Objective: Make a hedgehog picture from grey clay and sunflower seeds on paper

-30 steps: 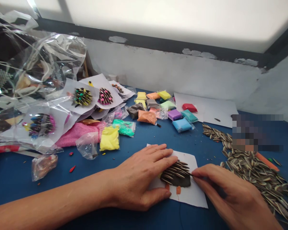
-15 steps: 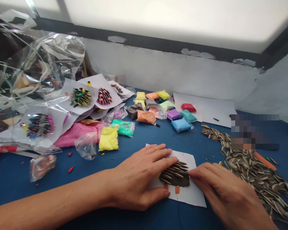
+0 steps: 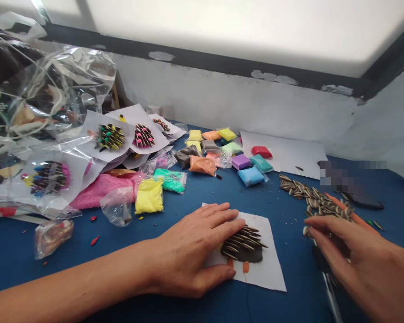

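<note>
My left hand (image 3: 195,249) lies flat with fingers stretched out, holding down a sheet of white paper (image 3: 271,264). Its fingertips partly cover a dark clay shape (image 3: 251,255) stuck with rows of striped sunflower seeds (image 3: 245,240). Small orange clay pieces (image 3: 245,267) sit below the shape. To the right, my right hand (image 3: 366,264) hovers at the loose seed pile (image 3: 299,188), thumb and forefinger pinched around what looks like a pale sunflower seed (image 3: 306,231). A metal tool with a dark part (image 3: 330,291) shows beneath this hand; its kind is unclear.
Bags of coloured clay, including yellow (image 3: 149,196), blue (image 3: 251,176) and orange (image 3: 202,165), lie behind the paper. Finished seed figures (image 3: 109,137) on paper are stacked at left beside clear plastic bags (image 3: 81,72). An orange stick (image 3: 352,213) lies by the seed pile.
My right hand has left the clay shape's right edge and moved right to the seed pile. One more seed now sticks out at that edge. My left hand stays on the paper.
</note>
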Motion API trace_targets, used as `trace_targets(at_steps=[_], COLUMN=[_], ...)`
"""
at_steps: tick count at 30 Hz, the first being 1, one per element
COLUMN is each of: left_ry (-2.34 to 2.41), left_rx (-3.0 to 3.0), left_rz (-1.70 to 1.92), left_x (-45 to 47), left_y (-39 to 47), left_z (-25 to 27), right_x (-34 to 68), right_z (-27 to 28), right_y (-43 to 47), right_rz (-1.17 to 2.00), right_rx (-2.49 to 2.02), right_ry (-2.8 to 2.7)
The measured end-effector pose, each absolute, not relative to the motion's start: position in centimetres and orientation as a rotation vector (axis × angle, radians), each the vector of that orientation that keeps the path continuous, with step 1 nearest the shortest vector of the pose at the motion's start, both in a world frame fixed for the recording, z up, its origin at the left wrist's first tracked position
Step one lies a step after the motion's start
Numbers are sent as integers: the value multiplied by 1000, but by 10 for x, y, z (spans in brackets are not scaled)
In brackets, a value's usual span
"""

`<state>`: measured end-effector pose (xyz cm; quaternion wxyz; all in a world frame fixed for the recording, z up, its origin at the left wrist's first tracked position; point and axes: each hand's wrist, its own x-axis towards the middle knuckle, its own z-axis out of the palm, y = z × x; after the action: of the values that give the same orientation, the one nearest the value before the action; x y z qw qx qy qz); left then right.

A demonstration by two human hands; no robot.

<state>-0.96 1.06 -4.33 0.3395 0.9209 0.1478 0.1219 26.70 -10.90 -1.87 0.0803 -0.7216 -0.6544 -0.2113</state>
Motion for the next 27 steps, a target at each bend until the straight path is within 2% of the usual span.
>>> trace_targets(at_steps=[4,9,22,24,27], left_ry=[384,380,384,381,373], left_rx=[2407,2419,2439,2436,2427], left_rz=[317,319,315,321,343], left_x=[-10,-10,-9,-10,-11], left_y=[10,9,10,10,10], left_z=[-43,-44,-45,-45,-45], right_x=[278,278,275,268,253], right_z=[-19,-22,-22,-20,-16], right_y=[-108,-103,-97,-98,-103], right_rz=[-470,-373,-587,-500,-173], right_rx=[-2350,-2373,-2041,-1962,-1868], right_ry=[-1885,-1911,-2076,-2021,-1966])
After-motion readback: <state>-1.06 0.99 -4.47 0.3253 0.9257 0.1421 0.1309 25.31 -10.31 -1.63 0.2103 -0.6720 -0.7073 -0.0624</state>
